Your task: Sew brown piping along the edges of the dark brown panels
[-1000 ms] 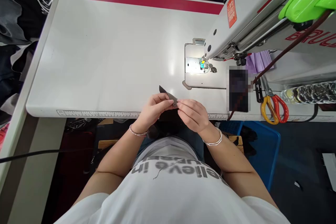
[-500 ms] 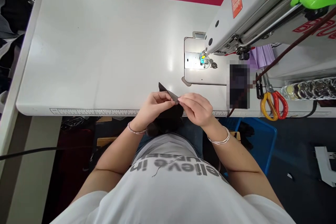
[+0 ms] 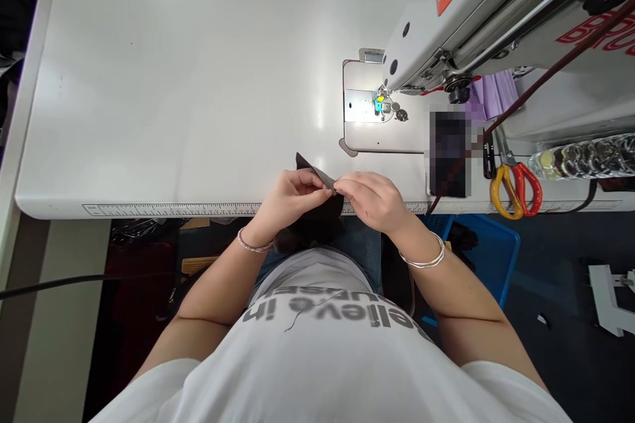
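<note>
A piece of dark fabric point(image 3: 321, 209) is pinched between my two hands at the front edge of the white table. My left hand point(image 3: 297, 197) grips it with thumb and fingers, and a folded grey corner sticks up above the fingers. Close beside it, my right hand point(image 3: 371, 199) has its fingertips closed on the same fabric's edge, almost touching my left thumb. The lower part of the fabric hangs over the table edge towards my lap. What lies exactly between the fingertips is hidden.
The sewing machine point(image 3: 446, 33) stands at the right, its presser foot point(image 3: 381, 104) over the metal plate. Right of my hands lie a dark blurred-out object point(image 3: 449, 155), scissors point(image 3: 516, 188) and a clear-wrapped roll point(image 3: 585, 157). A ruler strip point(image 3: 169, 209) runs along the table point(image 3: 173, 92) edge. A blue crate point(image 3: 489, 258) sits below.
The whole view has shifted slightly, so the table and machine appear a little higher and further left. Both hands keep their pinch on the fabric, with my right wrist turned slightly.
</note>
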Available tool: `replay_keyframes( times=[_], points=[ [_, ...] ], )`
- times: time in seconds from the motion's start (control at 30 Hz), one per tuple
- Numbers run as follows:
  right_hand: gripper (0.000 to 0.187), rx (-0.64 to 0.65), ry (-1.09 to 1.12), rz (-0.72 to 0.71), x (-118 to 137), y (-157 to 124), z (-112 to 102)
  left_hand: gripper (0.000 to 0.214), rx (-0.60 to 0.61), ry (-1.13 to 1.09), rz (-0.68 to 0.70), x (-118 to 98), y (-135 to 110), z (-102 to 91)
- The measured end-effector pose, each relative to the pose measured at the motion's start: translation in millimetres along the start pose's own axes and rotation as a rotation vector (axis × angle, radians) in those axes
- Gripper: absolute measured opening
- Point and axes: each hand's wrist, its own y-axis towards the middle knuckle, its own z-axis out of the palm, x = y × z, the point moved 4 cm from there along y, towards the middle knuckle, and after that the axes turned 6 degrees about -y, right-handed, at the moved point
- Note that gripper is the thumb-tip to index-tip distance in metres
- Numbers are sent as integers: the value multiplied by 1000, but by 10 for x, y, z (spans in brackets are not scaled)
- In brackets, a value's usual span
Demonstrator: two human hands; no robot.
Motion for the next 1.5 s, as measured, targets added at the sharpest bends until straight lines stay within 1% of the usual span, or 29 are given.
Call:
replay_keyframes(
  times=[0.1, 0.17, 0.27, 0.47, 0.7, 0.83, 0.93, 1.0, 1.07, 1.17, 1.23, 1.4, 1.5],
  points=[
    [17, 32, -31, -48, 8, 15, -32, 19, -24, 35, -3, -7, -1, 8],
    [17, 77, -58, -79, 14, 18, -38, 20, -41, 68, -14, -15, 0, 8],
    [17, 115, -70, -96, 21, 13, -35, 21, -48, 111, -27, -28, 3, 10],
    [14, 13, -19, -58, 18, -34, -31, 18, -31, 99, -19, -48, 0, 32],
    [13, 10, 34, 56, -33, -85, -4, 15, -29, 83, -24, -65, -11, 40],
    [18, 18, 45, 37, -36, -84, 4, 15, -26, 115, -8, -73, -4, 45],
    [18, 13, 12, 4, -17, -76, 0, 15, -35, 157, 10, -76, 3, 44],
    [18, 56, -21, -3, -4, -72, 14, 14, -54, 209, 17, -78, 7, 41],
    [20, 141, -56, 2, 2, -75, 47, 15, -80, 249, 17, -80, 8, 39],
    [20, 241, -111, 6, 4, -91, 94, 16, -96, 249, 4, -85, 5, 53],
    [19, 247, -139, 9, 6, -98, 104, 15, -93, 241, -7, -93, 0, 70],
    [18, 164, -139, 24, 17, -106, 87, 12, -94, 258, -21, -99, -12, 88],
    [18, 193, -121, 51, 6, -123, 104, 13, -98, 258, -26, -81, -10, 82]
  ],
)
